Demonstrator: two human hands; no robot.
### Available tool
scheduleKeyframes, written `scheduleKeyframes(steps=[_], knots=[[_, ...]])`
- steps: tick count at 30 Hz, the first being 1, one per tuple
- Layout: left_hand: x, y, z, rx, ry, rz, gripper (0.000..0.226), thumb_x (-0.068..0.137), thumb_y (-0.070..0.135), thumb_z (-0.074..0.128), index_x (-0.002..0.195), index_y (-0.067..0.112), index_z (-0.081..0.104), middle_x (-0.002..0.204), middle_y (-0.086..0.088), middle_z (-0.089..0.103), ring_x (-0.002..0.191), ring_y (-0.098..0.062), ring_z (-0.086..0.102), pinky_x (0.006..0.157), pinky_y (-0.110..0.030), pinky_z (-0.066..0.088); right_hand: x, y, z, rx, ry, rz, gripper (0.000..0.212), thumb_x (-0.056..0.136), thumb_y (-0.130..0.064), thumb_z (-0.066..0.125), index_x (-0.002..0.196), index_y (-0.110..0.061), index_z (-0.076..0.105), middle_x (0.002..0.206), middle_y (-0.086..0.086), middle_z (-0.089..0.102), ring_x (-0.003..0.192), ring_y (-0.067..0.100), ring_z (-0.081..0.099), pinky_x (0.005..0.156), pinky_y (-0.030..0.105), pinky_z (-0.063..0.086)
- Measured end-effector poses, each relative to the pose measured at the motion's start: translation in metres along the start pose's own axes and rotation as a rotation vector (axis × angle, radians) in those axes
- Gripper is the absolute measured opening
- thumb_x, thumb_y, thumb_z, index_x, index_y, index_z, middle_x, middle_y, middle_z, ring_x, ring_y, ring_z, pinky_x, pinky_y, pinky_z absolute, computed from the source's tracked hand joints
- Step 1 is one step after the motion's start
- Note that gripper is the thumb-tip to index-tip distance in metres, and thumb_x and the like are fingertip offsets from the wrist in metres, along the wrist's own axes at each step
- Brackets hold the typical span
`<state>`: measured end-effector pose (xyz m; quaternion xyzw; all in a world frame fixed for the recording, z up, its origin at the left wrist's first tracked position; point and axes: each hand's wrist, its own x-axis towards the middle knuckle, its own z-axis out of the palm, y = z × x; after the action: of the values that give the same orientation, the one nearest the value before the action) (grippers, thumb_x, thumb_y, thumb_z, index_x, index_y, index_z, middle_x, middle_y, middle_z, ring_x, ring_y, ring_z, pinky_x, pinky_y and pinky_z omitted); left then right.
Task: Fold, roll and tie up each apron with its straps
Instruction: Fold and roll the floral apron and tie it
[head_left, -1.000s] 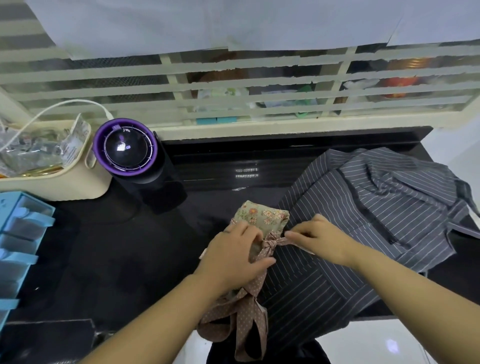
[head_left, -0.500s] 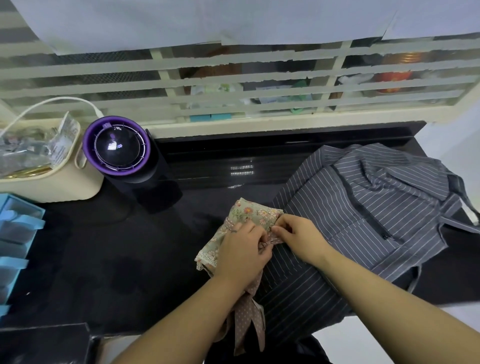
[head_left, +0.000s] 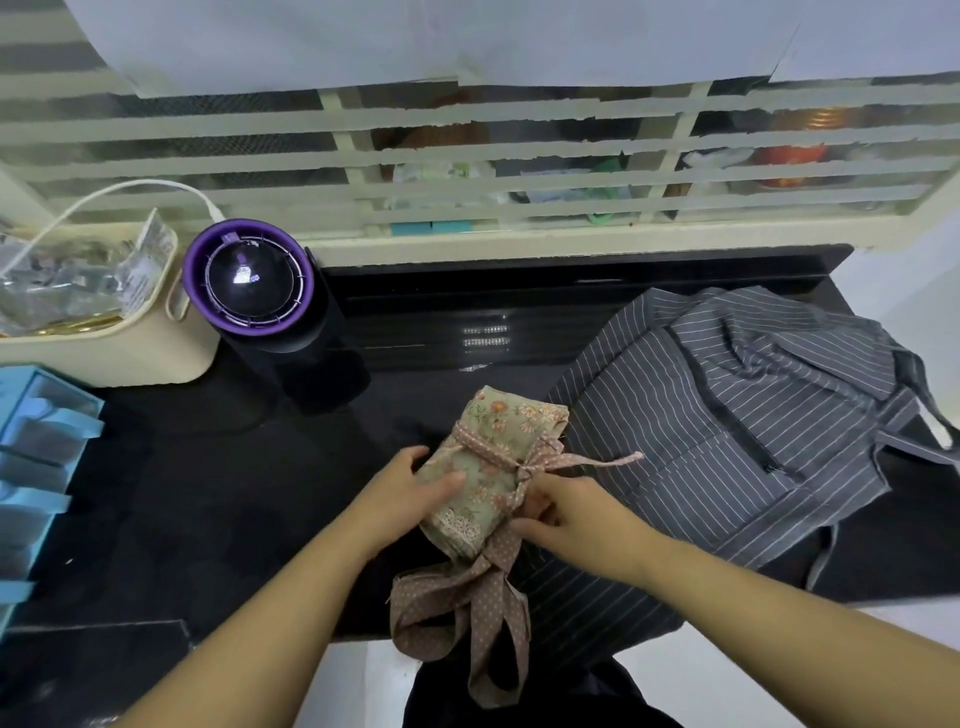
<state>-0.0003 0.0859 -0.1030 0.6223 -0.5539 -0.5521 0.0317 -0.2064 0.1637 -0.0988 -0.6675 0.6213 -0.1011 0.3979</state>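
On the black counter (head_left: 218, 509), close to the middle of its near edge, lies the floral apron (head_left: 498, 415), rolled into a tight bundle that runs from the near edge towards the counter's back. A dotted strap (head_left: 485, 448) is wound once across the roll and knotted on its right side; one short end sticks out sideways over the counter's right half, while the long loose ends trail off the near edge and hang down in loops below it

The left hand (head_left: 410, 488) grips the roll from the left, fingers curled under its side and the thumb pressed flat on top. The right hand (head_left: 571, 512) sits just beside the knot, fingers bent and pinching the dotted strap right below it; how firmly it holds is hard to tell, as the fingertips are partly hidden by the cloth

The striped apron (head_left: 727, 415) is spread flat and rumpled over the counter's right half, its left edge touching the roll and one corner drooping over the near edge. At the counter's back left stands a black cylinder (head_left: 249, 283) with a purple rim, and a cream bin (head_left: 104, 353) of clear packets sits just beside it. A blue tray (head_left: 41, 441) lies at the counter's left end. A cream window grille (head_left: 467, 156) rises behind the counter's back edge
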Motion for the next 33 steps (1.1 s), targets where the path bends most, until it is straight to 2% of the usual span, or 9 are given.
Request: scheduleKeyframes(steps=[5,8,11,16,21,23,27,30,33], knots=[[0.003,0.009,-0.009,-0.328,-0.216,-0.16,0.031,0.083,0.018,0.071,0.11,0.003,0.067,0.097,-0.01,0.074,0.091,-0.024,0.07,0.087,-0.037,0.054,-0.003,-0.013,-0.002,0.357,0.009,0.146,0.021,0.088,-0.04,0.065,0.092,-0.027,0.05,0.08,-0.013,0.054,0.065,-0.002,0.051,0.06,0.015,0.042],[-0.016,0.031,-0.025,-0.633,-0.376,-0.156,0.034,0.078,0.013,0.063,0.11,0.0,0.065,0.103,-0.017,0.071,0.087,-0.026,0.07,0.075,-0.034,0.058,-0.006,-0.03,-0.024,0.604,0.037,0.144,0.029,0.086,-0.036,0.067,0.103,-0.019,0.052,0.091,-0.003,0.06,0.079,0.009,0.06,0.077,0.035,0.056],[-0.033,0.068,-0.041,-0.878,-0.392,0.023,0.039,0.077,0.011,0.054,0.115,0.002,0.061,0.109,-0.018,0.07,0.088,-0.027,0.071,0.072,-0.035,0.06,-0.004,-0.053,-0.062,0.684,0.126,0.04,0.05,0.078,-0.045,0.073,0.115,-0.02,0.051,0.114,0.003,0.061,0.101,0.019,0.065,0.088,0.044,0.054],[-0.06,0.149,-0.072,-1.047,-0.245,0.351,0.033,0.075,0.013,0.053,0.106,0.003,0.062,0.095,-0.013,0.073,0.08,-0.024,0.072,0.069,-0.035,0.059,-0.006,-0.094,-0.133,0.589,0.278,-0.144,0.056,0.082,-0.034,0.069,0.131,-0.029,0.043,0.123,-0.013,0.057,0.094,0.0,0.064,0.081,0.021,0.053],[-0.093,0.215,-0.111,-1.2,-0.153,0.583,0.041,0.073,0.012,0.055,0.111,0.0,0.061,0.098,-0.015,0.072,0.084,-0.027,0.07,0.077,-0.041,0.056,-0.01,-0.116,-0.182,0.479,0.569,-0.311,0.047,0.079,-0.024,0.076,0.119,-0.035,0.054,0.112,-0.017,0.062,0.1,0.005,0.061,0.08,0.026,0.05],[-0.105,0.234,-0.122,-1.233,-0.136,0.631,0.051,0.07,0.013,0.057,0.118,-0.003,0.057,0.103,-0.019,0.068,0.086,-0.029,0.068,0.079,-0.042,0.055,-0.007,-0.123,-0.196,0.436,0.689,-0.381,0.038,0.081,-0.021,0.075,0.111,-0.036,0.057,0.102,-0.018,0.065,0.09,0.0,0.06,0.072,0.024,0.048],[-0.127,0.258,-0.139,-1.269,-0.124,0.701,0.041,0.07,0.013,0.057,0.108,-0.003,0.059,0.095,-0.021,0.069,0.076,-0.03,0.071,0.069,-0.039,0.059,-0.004,-0.136,-0.223,0.515,0.889,-0.473,0.013,0.084,-0.019,0.07,0.09,-0.025,0.06,0.067,-0.009,0.059,0.054,0.005,0.047,0.057,0.021,0.037],[-0.142,0.276,-0.153,-1.29,-0.078,0.751,0.024,0.086,0.012,0.051,0.101,-0.004,0.059,0.086,-0.02,0.071,0.07,-0.028,0.071,0.068,-0.037,0.058,-0.013,-0.149,-0.247,0.205,0.987,-0.614,0.025,0.086,-0.038,0.066,0.069,-0.019,0.066,0.088,-0.013,0.058,0.081,0.001,0.055,0.07,0.012,0.038],[-0.153,0.294,-0.162,-1.304,-0.048,0.788,0.024,0.095,0.015,0.044,0.098,-0.002,0.06,0.082,-0.018,0.072,0.068,-0.026,0.071,0.073,-0.034,0.057,-0.02,-0.169,-0.261,-0.193,1.119,-0.815,0.047,0.091,-0.047,0.051,0.062,-0.012,0.066,0.105,-0.014,0.053,0.109,-0.003,0.042,0.085,0.01,0.034]])
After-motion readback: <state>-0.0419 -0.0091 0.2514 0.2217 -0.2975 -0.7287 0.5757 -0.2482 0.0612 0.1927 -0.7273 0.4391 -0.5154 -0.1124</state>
